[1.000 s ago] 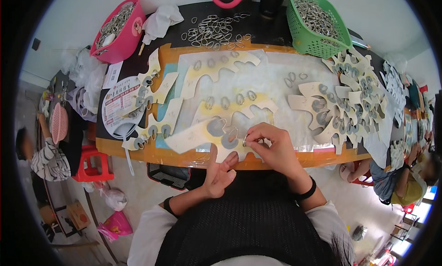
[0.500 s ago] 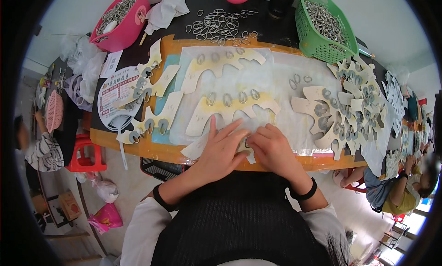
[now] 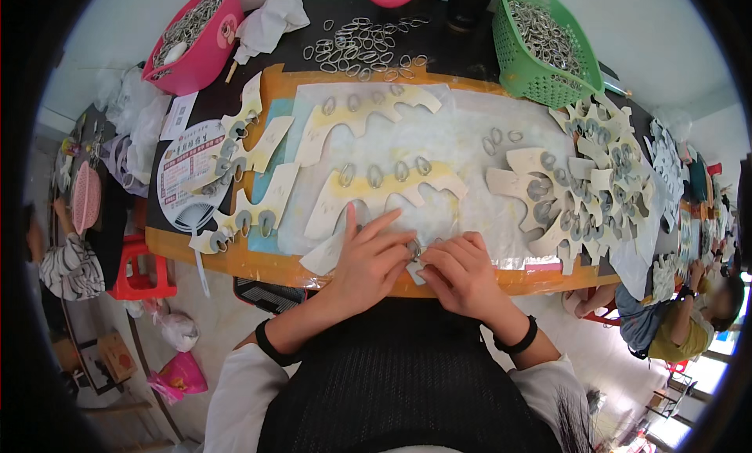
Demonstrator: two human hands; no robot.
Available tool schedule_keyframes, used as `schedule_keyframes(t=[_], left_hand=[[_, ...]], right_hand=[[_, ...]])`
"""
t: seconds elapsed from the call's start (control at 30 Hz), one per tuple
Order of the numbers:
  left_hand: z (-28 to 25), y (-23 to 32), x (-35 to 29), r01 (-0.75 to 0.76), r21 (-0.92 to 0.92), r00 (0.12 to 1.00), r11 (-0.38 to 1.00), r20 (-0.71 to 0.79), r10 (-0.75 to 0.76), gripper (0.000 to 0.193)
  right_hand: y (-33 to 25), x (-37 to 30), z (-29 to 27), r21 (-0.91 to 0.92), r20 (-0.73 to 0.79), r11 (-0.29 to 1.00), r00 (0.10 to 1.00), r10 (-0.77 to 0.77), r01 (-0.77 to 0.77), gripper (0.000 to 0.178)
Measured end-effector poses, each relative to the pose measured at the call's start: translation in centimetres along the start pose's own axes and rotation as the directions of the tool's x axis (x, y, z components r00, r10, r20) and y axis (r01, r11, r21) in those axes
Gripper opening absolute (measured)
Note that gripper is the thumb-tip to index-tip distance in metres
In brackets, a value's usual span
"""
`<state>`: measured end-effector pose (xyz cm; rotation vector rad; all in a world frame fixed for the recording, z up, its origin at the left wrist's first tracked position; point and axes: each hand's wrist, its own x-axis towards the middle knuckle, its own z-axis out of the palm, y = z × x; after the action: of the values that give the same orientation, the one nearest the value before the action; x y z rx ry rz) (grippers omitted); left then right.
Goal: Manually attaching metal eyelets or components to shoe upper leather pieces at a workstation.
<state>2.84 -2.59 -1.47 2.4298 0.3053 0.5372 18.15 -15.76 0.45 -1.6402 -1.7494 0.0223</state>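
At the near table edge, a cream cut-out piece [image 3: 319, 260] lies mostly hidden under my left hand [image 3: 366, 266]. That hand presses it with outstretched, spread fingers. My right hand [image 3: 460, 274] is closed in a pinch at the piece's small pale tab [image 3: 416, 274], beside an oval metal ring [image 3: 413, 251] between both hands. Just beyond, another cream piece [image 3: 333, 201] with a yellowish glue-like band carries several upright rings [image 3: 374, 175]. A similar piece [image 3: 315, 132] with rings lies farther back. Fingers cover much of the part being worked on.
Loose rings [image 3: 362, 49] are scattered at the back, between a pink basket [image 3: 210, 57] and a green basket [image 3: 540, 85], both full of rings. Finished-looking pieces [image 3: 599, 190] pile up at right. A fan [image 3: 184, 171] lies left. Other people sit at both sides.
The whole view has shifted slightly, with table items a little farther left. My right fingers have moved slightly away from my left hand, so the ring and tab show more between them.
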Motion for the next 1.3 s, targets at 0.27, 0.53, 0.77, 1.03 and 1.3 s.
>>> schedule_keyframes(t=[0.27, 0.53, 0.77, 1.03, 1.3], left_hand=[[0.6, 0.1, -0.7, -0.117, 0.145, 0.988, 0.983, -0.082, 0.130, 0.008], [-0.1, 0.0, -0.5, -0.077, 0.154, 0.997, 0.985, -0.005, 0.078, 0.018], [-0.1, 0.1, -0.7, -0.153, 0.246, 0.988, 0.957, 0.016, 0.153, 0.024], [0.0, 0.0, -1.0, -0.197, 0.273, 0.980, 0.942, 0.021, 0.199, 0.020], [-2.1, -0.6, -0.2, -0.155, 0.065, 0.982, 0.986, 0.115, 0.147, 0.018]], right_hand=[[1.4, 0.7, -0.6, -0.050, 0.159, 0.994, 0.983, -0.090, 0.099, 0.030], [1.3, -0.8, -0.7, -0.119, 0.117, 0.980, 0.983, -0.143, 0.157, 0.028], [0.4, -0.8, -1.0, -0.120, 0.163, 0.987, 0.983, -0.083, 0.104, 0.029], [0.0, -1.4, -0.2, -0.058, 0.072, 0.997, 0.997, -0.037, 0.041, 0.036], [-1.5, -1.8, 0.8, -0.121, 0.070, 0.991, 0.995, 0.064, -0.055, 0.036]])
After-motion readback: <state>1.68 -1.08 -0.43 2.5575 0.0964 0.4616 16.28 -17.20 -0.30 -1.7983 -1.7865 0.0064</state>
